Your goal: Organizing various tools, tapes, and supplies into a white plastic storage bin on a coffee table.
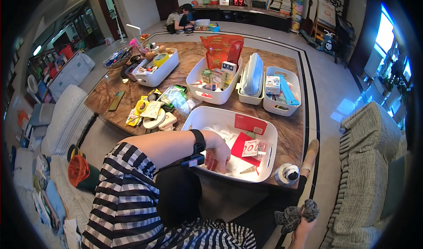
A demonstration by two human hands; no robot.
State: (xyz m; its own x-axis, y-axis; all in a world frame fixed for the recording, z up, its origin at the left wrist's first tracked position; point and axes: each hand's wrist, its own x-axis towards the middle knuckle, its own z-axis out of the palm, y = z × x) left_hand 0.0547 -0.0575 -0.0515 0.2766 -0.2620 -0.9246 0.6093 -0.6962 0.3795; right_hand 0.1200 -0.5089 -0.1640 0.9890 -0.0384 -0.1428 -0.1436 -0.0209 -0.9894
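My left hand, with a dark wristband, reaches down inside a large white plastic bin at the table's near edge. Its fingers point at the bin floor; whether they pinch anything is hidden. Beside it in the bin lie a red fabric pouch, a white tag with red print, a small clear plastic item and a cone-shaped shell. A red card with writing leans on the far wall. Low at the right, my right hand grips a crumpled dark grey patterned cloth, away from the table.
Several filled white bins line the marble-patterned table. Left of my bin are a phone, a yellow tape measure and packets. A chrome-topped round object stands at the near right corner. Another person crouches beyond the table.
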